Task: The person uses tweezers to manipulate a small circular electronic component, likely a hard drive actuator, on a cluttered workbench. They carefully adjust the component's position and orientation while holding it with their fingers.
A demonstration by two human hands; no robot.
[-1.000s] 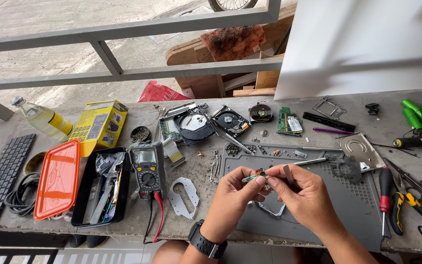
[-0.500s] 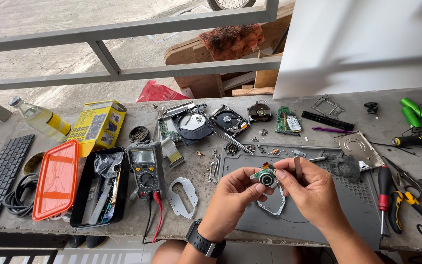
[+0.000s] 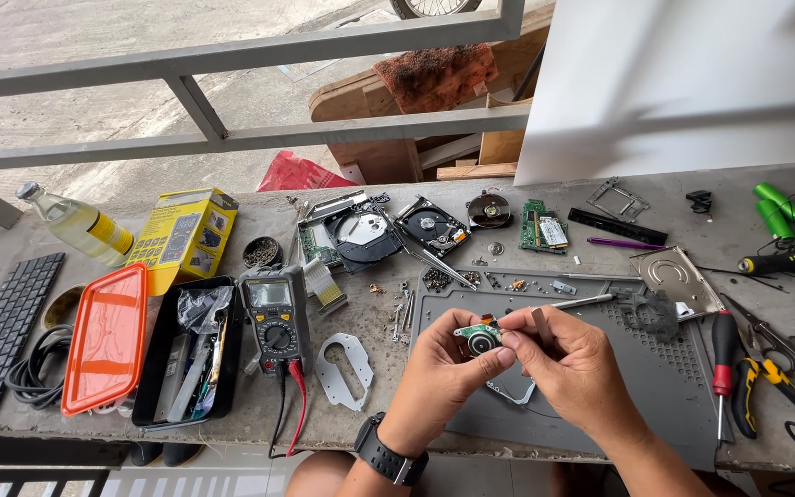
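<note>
Small motor [image 3: 480, 338] pinched between both hands, underside hidden by fingers [image 3: 453, 354].

1. A single head-worn camera looks steeply down and forward over the worktop [image 3: 370, 322].
2. It sits close above the hands, which fill the lower middle.
3. The worktop spans the whole width; its near edge runs along the bottom.
4. Beyond its far edge, a grey railing [image 3: 232, 55] and pavement show.
</note>
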